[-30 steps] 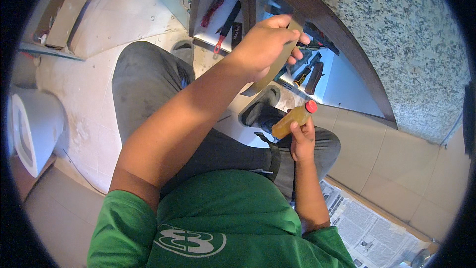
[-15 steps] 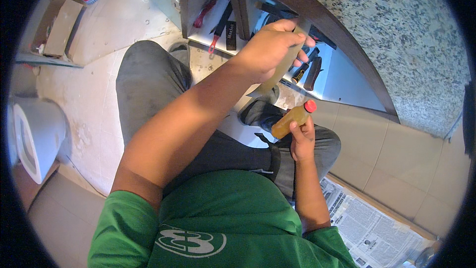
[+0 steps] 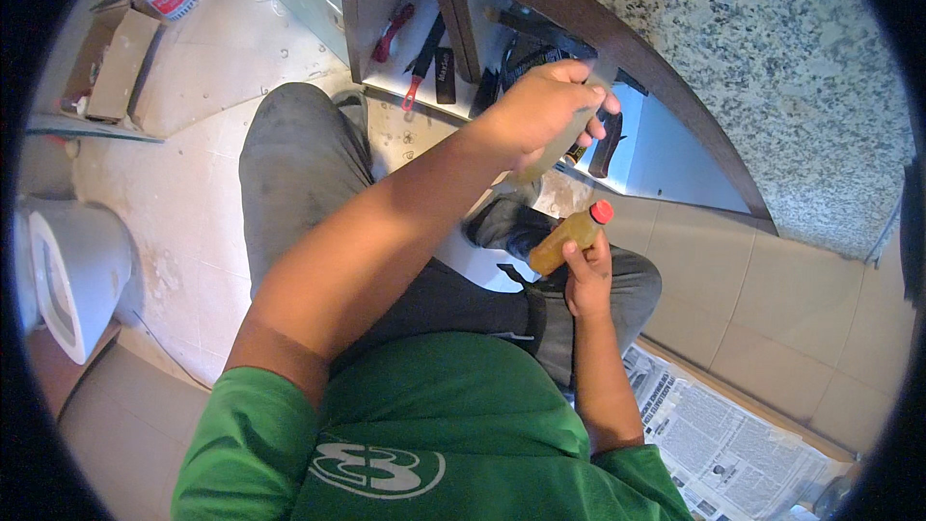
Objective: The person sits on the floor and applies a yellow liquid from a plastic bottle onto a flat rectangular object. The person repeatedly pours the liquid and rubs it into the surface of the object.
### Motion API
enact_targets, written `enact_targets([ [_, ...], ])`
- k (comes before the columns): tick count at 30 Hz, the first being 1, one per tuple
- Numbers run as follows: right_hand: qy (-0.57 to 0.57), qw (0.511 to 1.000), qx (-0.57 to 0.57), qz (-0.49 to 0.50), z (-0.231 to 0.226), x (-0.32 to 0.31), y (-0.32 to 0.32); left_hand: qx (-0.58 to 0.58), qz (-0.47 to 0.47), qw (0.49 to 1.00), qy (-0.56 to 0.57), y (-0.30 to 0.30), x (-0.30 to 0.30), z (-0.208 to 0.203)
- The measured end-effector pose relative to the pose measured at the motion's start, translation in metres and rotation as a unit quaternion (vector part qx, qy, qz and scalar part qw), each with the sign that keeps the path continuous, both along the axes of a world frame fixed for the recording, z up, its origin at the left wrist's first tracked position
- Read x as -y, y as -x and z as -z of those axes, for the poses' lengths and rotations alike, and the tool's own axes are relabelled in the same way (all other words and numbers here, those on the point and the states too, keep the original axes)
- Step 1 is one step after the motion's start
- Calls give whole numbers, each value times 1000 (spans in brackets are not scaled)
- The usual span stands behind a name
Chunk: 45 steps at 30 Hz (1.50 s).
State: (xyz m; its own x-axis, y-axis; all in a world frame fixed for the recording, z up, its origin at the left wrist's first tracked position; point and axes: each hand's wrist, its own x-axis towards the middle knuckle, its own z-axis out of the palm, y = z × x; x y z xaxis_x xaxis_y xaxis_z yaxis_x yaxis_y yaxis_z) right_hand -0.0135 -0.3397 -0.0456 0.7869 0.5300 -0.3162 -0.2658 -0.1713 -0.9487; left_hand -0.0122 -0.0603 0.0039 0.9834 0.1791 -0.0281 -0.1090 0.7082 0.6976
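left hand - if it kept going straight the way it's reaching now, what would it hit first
Most likely the tools on the open cabinet shelf. The left hand, holding a flat tan piece, reaches up and away toward the dark tool handle just beyond its fingers. Depth is unclear, so it may pass above it.

a small amber bottle (image 3: 569,239) with a red cap, tilted, held above the lap.

A white toilet (image 3: 72,275) stands on the tiled floor (image 3: 212,87). A newspaper (image 3: 723,444) lies by the wall. Tools (image 3: 429,58) sit under the stone counter (image 3: 772,68).
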Motion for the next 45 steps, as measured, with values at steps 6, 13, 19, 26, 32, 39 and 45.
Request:
enact_targets([
  [6,-3,1000,6,-5,-3,-5,1,-112,-28,993,4,14,11,13],
  [13,-36,999,3,-9,-9,-22,5,-74,-189,975,-91,54,2,13],
  [19,-28,1000,6,-11,-9,-23,5,-79,-359,921,-127,51,-4,15],
  [26,-27,1000,2,-4,-9,-19,5,-56,-360,928,-82,42,0,-5],
  [32,-10,1000,12,-15,-6,-15,3,-51,-353,932,-71,39,10,-8],
  [39,-14,1000,11,-20,-3,-12,2,-62,-338,936,-78,31,13,-10],
  [45,-7,1000,10,-18,-5,-12,1,-78,-330,936,-89,23,21,-5],
])
